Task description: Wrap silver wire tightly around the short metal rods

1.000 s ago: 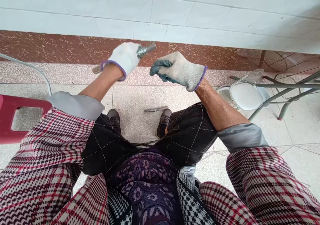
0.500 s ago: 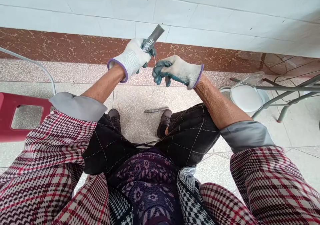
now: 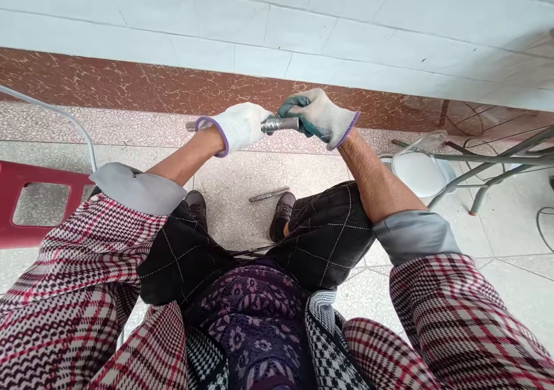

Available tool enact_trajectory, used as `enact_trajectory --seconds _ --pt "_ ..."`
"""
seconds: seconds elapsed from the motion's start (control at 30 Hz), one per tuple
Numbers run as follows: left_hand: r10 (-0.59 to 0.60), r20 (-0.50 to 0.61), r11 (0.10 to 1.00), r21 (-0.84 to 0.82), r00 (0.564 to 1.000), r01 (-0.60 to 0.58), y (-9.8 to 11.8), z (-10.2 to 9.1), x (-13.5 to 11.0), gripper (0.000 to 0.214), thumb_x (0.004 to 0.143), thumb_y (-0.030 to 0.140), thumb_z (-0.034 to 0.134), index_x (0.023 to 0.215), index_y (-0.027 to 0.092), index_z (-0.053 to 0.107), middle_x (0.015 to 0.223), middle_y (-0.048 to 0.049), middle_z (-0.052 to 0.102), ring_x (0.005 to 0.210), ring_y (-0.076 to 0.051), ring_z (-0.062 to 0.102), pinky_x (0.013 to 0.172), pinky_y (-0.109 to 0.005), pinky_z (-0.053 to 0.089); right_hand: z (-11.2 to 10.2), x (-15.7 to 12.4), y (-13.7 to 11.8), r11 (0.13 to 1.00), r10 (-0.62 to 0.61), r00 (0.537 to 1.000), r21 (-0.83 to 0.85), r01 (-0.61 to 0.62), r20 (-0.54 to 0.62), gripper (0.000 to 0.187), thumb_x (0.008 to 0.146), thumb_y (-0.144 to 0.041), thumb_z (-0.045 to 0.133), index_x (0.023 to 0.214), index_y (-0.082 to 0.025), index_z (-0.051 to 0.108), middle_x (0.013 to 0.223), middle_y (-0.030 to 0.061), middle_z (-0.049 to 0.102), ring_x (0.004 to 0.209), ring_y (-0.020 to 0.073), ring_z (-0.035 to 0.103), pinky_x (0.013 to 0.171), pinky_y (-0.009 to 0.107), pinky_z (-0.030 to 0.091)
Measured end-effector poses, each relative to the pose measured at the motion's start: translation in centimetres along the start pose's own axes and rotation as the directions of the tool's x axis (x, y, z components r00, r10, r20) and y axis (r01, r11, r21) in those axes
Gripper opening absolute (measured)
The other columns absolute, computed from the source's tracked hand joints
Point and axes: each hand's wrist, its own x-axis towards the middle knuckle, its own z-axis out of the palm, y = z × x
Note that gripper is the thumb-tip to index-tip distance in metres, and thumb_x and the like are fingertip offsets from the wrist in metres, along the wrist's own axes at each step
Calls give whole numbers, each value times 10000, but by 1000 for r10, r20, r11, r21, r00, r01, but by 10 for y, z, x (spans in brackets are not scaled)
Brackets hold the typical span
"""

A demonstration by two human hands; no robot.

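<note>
**Both Gloves Lock onto the Wire-Wound Rod**

Swung down from its upward tilt of half a second ago, the rod now lies level, and the right hand, which was loose just beneath it, has come up and closed over its end.

Biggest first: behind the rod runs the tiled wall, white above a brown marbled skirting. Left of the rod sits a red plastic stool; right of it, a white bucket under a grey metal frame. Below the rod, on the floor between the person's shoes, lies a second rod, untouched.

Now the hands. The left hand is wrapped firmly round the rod's near length, its bare tail poking out past the wrist. The right hand grips the far end, fingers curled over the top. Between the two gloves shows a tight coil of wire. Held crosswise at chest height, with a fist each side, the rod looks braced for twisting.
</note>
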Motion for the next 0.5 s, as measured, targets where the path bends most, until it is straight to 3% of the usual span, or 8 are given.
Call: enact_trajectory --seconds 0.13,0.23,0.37,0.43,0.5 --pt "-79 -30 969 -237 996 70 10 -18 -9 340 953 169 580 1250 135 740 944 -74 713 787 -172 665 674 -274 475 4 4 1 982 3 1000 191 -7 18 96 859 -270 630 827 -270 721 839 92 745 682 248 627 558 377 501" --pt "-183 -74 927 -346 980 147 7 -27 -10 403 1007 217 538 1384 151 663 1031 -99 732 808 -180 656 683 -296 488 10 8 5 953 -22 998 303 3 58 109 845 -195 616 826 -253 706 901 92 771 760 245 689 549 341 496" --pt "-253 -170 878 -454 952 153 -13 -32 3 463 1034 210 498 1485 147 587 1208 -124 726 859 -175 641 697 -297 498 17 -5 -6 973 11 987 227 -49 163 94 862 -181 632 819 -212 710 798 78 728 671 207 643 509 304 466" --pt "-239 -184 947 -260 954 187 -22 -27 9 426 1015 183 522 1417 148 659 1209 -137 735 899 -205 649 752 -335 513 18 -15 -16 985 -1 982 172 -32 187 99 887 -207 634 845 -212 723 667 30 612 551 162 512 465 291 402" --pt "-135 -113 980 130 984 150 -24 -14 10 365 1010 190 547 1314 138 742 1191 -162 745 999 -270 642 874 -416 502 16 -20 -22 993 -60 983 111 41 174 122 900 -197 620 844 -215 727 625 1 505 519 139 399 448 285 331"
